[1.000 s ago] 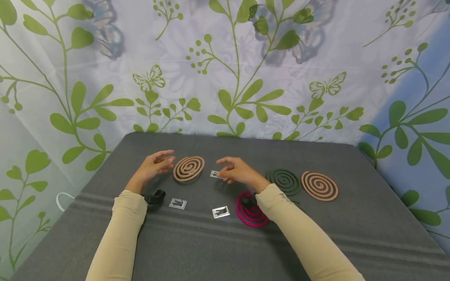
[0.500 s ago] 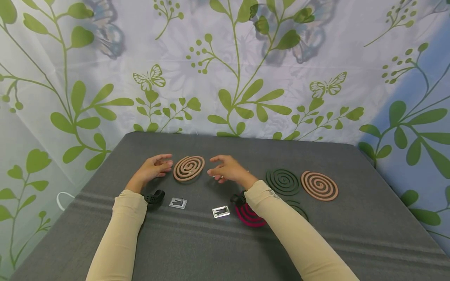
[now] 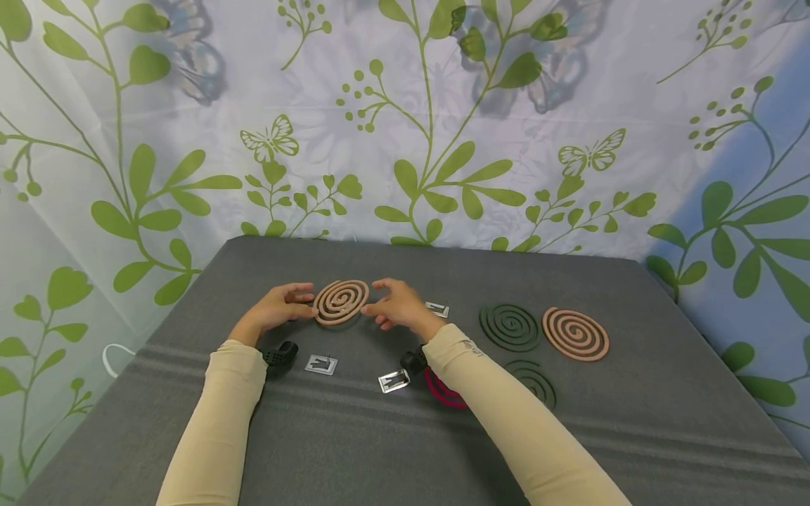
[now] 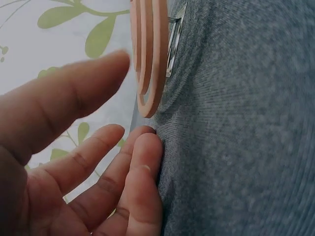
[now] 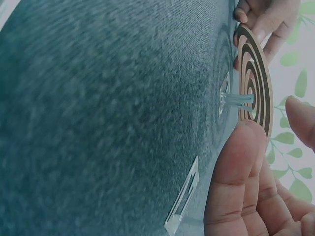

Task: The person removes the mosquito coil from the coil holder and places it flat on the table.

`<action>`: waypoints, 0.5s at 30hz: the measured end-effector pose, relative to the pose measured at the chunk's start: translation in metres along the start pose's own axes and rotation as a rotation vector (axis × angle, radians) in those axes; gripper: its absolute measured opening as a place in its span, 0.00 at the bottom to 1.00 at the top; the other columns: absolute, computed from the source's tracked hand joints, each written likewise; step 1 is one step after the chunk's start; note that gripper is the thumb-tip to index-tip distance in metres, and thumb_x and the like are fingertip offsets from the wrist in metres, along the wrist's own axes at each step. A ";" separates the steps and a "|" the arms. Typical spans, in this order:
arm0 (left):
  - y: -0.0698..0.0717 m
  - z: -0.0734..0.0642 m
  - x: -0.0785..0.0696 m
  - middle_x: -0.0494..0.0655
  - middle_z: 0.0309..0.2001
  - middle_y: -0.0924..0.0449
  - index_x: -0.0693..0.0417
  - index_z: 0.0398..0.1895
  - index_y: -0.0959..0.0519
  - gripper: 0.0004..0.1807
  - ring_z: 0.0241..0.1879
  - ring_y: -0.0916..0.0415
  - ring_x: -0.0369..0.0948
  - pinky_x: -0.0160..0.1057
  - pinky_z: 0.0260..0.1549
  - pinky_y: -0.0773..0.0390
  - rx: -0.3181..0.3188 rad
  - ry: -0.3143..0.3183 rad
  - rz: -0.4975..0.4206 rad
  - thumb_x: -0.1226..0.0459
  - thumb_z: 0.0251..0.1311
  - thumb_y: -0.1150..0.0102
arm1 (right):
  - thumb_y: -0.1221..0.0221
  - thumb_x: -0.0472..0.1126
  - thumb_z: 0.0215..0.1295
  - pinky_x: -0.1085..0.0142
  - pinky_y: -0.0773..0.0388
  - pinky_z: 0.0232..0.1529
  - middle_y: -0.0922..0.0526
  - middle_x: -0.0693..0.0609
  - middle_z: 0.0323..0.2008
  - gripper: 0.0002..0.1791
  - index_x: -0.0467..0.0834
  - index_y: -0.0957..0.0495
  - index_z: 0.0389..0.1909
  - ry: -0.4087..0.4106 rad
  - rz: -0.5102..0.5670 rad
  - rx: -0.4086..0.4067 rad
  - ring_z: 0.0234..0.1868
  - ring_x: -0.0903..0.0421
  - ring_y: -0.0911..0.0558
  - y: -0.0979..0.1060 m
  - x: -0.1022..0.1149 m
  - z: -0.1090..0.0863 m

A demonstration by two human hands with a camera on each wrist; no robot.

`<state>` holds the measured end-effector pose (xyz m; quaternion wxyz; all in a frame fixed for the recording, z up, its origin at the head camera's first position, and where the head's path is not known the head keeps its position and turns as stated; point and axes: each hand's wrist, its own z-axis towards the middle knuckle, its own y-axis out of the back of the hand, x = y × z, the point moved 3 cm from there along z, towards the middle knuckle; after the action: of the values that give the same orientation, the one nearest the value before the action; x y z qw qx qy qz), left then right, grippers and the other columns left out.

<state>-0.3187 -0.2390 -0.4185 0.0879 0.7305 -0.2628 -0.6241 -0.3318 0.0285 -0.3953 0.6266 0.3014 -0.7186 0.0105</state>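
A tan mosquito coil [image 3: 342,301] sits slightly tilted on a small metal stand [image 5: 224,98], raised off the grey cloth. At its left edge, my left hand [image 3: 276,309] has its thumb and fingers spread apart. In the left wrist view a gap shows between the left thumb and the coil. On the opposite side is my right hand [image 3: 401,307]. Its fingertips meet the coil's edge in the right wrist view, while the thumb stands well off. Neither hand grips the coil. Another metal stand [image 3: 438,309] lies just behind the right hand.
Two more stands lie nearer, one at left [image 3: 321,364] and one beside the right wrist camera [image 3: 394,381]. A red coil [image 3: 443,388] is partly under the right sleeve. Green coils [image 3: 509,327] and another tan coil [image 3: 576,334] lie at right. A patterned curtain [image 3: 405,126] hangs behind.
My right hand has moved left to the coil's right edge, uncovering a stand behind it. My left hand has moved slightly right, up to the coil. The stand by the right wrist has shifted slightly.
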 end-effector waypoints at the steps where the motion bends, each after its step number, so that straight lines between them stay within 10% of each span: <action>1: 0.000 0.000 0.000 0.73 0.78 0.36 0.70 0.84 0.43 0.42 0.75 0.33 0.66 0.63 0.70 0.30 0.006 0.002 -0.002 0.68 0.74 0.33 | 0.29 0.36 0.73 0.67 0.16 0.30 0.11 0.42 0.43 0.39 0.37 0.33 0.80 -0.002 0.006 0.000 0.28 0.58 0.18 -0.001 0.000 0.001; 15: -0.004 0.000 -0.002 0.74 0.72 0.31 0.77 0.79 0.39 0.43 0.64 0.27 0.62 0.43 0.55 0.20 0.038 -0.046 0.039 0.74 0.66 0.28 | 0.32 0.32 0.74 0.70 0.19 0.27 0.11 0.39 0.48 0.38 0.37 0.34 0.81 -0.034 0.095 0.015 0.25 0.60 0.18 -0.007 -0.001 0.007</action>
<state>-0.3181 -0.2345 -0.4187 0.0803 0.7122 -0.2908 -0.6339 -0.3350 0.0200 -0.4002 0.6108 0.2717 -0.7426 0.0407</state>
